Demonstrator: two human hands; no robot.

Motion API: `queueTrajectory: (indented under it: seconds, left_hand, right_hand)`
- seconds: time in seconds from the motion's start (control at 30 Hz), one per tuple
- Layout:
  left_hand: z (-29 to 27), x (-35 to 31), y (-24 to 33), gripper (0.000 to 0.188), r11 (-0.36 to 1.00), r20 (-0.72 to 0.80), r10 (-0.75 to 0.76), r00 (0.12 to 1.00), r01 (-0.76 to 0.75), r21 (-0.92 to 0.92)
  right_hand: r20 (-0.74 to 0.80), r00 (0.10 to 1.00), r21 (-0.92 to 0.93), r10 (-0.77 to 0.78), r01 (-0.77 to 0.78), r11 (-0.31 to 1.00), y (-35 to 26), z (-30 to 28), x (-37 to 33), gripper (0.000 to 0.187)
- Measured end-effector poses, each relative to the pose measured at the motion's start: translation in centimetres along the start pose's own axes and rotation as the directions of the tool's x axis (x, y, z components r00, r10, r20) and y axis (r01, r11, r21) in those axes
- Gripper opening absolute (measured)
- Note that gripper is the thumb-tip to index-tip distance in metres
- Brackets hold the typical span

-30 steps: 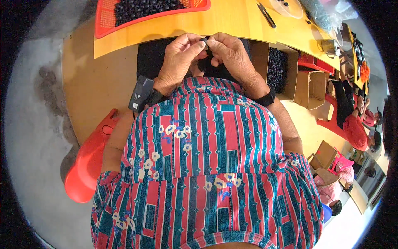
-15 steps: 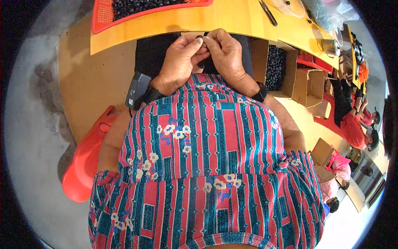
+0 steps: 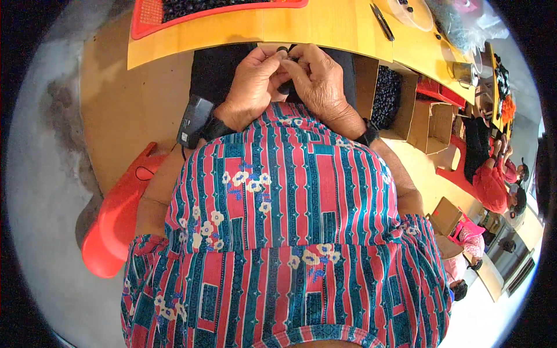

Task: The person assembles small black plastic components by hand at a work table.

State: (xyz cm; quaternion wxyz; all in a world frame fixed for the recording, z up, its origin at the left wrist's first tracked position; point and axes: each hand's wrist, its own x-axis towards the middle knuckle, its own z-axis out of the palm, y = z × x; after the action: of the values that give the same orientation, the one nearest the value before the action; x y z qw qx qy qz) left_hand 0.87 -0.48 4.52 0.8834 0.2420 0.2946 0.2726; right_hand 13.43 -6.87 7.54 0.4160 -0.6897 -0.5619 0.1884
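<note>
Both hands meet just below the table's front edge, above my lap. My left hand (image 3: 253, 82) is closed, its thumb and fingers pinching a small black part (image 3: 282, 50) whose rounded end shows past the thumb. My right hand (image 3: 320, 81) is closed against it, with thumb and index finger at a dark piece beside the left fingertips. Fingers hide most of what lies between the hands, so its exact kind cannot be made out.
A red plastic basket (image 3: 232, 10) of black parts stands on the yellow table (image 3: 325, 26). Black tweezers (image 3: 383, 23), a clear bowl (image 3: 415, 14) and a metal cup (image 3: 464, 73) lie to the right. Below is a cardboard box (image 3: 365, 87) of black parts. Co-workers (image 3: 492, 182) sit far right.
My right hand has shifted slightly, its thumb and fingers bent differently around the dark piece. My left hand keeps its pinch. The whole view has tilted a little.
</note>
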Motion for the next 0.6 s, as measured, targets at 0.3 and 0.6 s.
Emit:
queueTrajectory:
  seconds: [0.3,0.6]
  left_hand:
    - [-0.2,0.1,-0.3,0.016,0.999,0.052,-0.018,0.998,0.020,-0.035]
    - [-0.8,0.4,-0.5,0.021,0.993,0.054,-0.084,0.995,0.088,-0.081]
  right_hand:
    - [-0.069,0.997,0.032,-0.029,0.032,0.999,1.1,0.3,-0.2,0.015]
    - [-0.071,0.997,0.040,-0.020,0.023,0.999,0.6,0.0,-0.2,0.011]
